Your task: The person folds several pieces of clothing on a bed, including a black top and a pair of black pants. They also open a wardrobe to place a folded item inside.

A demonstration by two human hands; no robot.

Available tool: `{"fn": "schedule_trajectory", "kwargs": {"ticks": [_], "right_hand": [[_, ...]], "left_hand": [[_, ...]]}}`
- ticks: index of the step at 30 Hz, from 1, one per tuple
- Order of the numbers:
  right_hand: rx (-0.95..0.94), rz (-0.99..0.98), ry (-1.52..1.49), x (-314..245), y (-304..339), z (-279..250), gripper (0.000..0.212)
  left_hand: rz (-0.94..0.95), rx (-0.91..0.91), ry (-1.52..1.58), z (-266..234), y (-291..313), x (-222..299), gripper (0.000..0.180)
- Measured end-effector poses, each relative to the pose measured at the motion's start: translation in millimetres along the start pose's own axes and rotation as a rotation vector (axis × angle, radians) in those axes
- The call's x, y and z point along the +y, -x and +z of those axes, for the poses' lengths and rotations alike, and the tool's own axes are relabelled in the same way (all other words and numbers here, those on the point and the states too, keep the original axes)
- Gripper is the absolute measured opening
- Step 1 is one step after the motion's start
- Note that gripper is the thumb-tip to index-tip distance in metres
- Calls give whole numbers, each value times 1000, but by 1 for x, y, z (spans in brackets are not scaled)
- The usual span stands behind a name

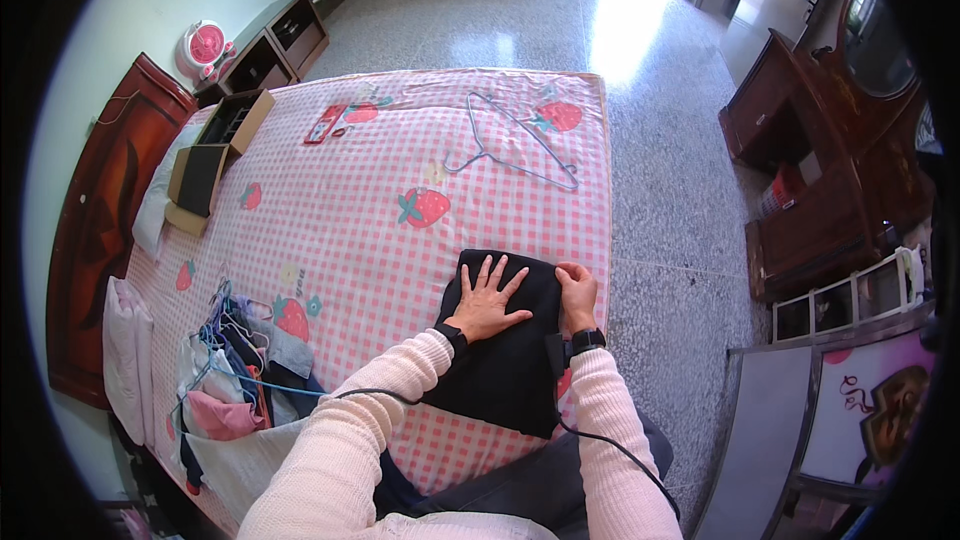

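Note:
A folded black garment (505, 370) lies on the bed near its right edge, close in front of me; what kind of garment cannot be made out. My left hand (487, 302) rests flat on its upper part, fingers spread wide. At the garment's upper right edge, my right hand (577, 292) is closed, thumb and fingers pinching the cloth. Both wrists carry a dark band, and a black cable runs along each sleeve. Farther off on the bed lies a grey-blue wire hanger (483, 154), apart from both hands.
A pile of clothes on hangers (230, 380) sits at the lower left of the checked bedspread (340, 200). An open cardboard box (205, 165) and a red phone-like object (323, 124) lie farther up. A wooden dresser (810, 210) stands right, across the floor.

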State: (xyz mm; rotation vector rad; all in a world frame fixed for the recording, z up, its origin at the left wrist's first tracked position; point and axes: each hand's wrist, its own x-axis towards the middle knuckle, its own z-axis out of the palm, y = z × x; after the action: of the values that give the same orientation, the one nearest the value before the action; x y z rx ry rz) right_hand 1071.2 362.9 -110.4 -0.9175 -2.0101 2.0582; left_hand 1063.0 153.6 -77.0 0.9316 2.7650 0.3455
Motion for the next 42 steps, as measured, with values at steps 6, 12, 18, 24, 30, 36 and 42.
{"fn": "schedule_trajectory", "kwargs": {"ticks": [6,12,18,24,30,36,42], "right_hand": [[-118,-759,851,-12,70,9,56],[-348,-606,1128,20,100,-5,67],[-343,-610,1237,-11,125,-25,79],[-518,-880,1178,4,228,-29,79],[-571,-796,1241,31,217,-24,79],[-596,-765,1219,41,206,-25,81],[-672,-732,1138,40,191,-36,91]], "left_hand": [[10,13,14,13,0,-9,87],[71,3,1,13,-1,-30,77],[90,-4,-28,-30,58,-27,75],[178,19,-51,-28,180,-4,72],[116,18,-14,13,188,-15,70],[126,34,4,24,179,-18,67],[111,-58,-52,28,163,-14,69]]}}
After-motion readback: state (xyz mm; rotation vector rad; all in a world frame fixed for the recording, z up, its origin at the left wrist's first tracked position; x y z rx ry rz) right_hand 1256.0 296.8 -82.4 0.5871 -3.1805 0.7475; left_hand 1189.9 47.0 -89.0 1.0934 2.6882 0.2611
